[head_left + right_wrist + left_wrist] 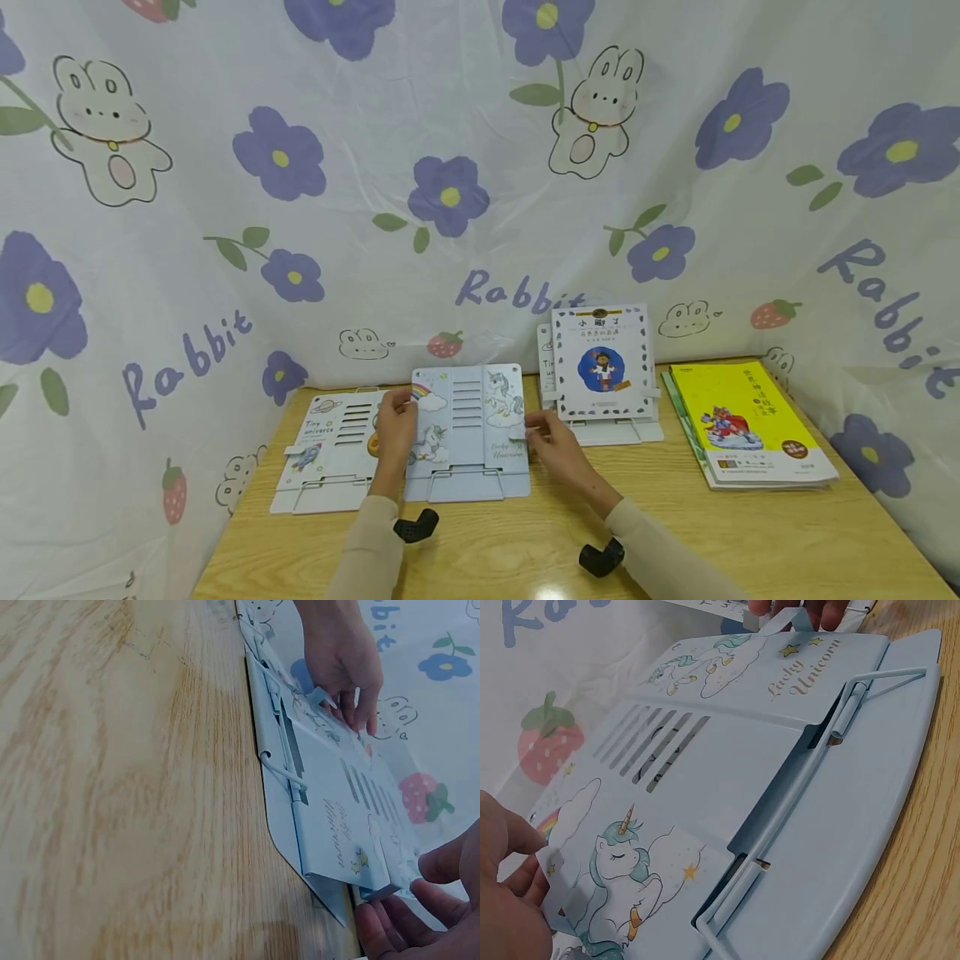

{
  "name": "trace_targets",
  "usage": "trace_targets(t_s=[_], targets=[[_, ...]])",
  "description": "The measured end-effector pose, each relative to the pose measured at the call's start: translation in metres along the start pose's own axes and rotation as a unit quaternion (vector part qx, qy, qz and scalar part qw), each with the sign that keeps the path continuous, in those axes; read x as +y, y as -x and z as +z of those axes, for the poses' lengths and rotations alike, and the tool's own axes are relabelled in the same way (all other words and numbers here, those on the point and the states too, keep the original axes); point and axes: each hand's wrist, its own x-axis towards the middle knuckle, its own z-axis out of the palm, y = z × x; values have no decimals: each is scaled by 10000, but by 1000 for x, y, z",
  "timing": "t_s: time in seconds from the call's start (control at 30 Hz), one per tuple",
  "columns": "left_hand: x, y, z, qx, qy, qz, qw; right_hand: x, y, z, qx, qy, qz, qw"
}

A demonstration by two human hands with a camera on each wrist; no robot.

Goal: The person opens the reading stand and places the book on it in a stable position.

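Note:
A pale blue metal book stand with unicorn drawings and a row of slots leans back on the wooden table, in the middle of the head view. My left hand holds its left edge, thumb at the front and fingers partly hidden behind the panel. At the opposite edge, by the small side clip, my right hand grips the stand with its fingers behind and thumb toward the front. A wire page holder runs along the lower ledge. No book rests on this stand.
Left of it stands a white "Tiny universe" book stand, partly covered by my left hand. Behind right, a similar stand bears a white picture book. A yellow book tops a pile at the right. A printed curtain hangs behind the table.

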Motion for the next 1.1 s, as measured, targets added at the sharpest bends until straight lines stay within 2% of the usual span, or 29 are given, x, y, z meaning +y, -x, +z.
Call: trace_targets(t_s=[0.3,0.53,0.77,1.1], targets=[[5,-3,-2,-26,451,79,9989,0,-2,1,144,-66,-55,9999],[12,-3,-5,-164,358,19,9992,-1,-6,1,244,-163,-11,9996],[25,-7,-6,-188,197,236,9993,-2,-9,0,420,9,-25,9991],[32,-17,-10,-593,300,444,9968,-5,-10,3,453,-95,-288,9985]])
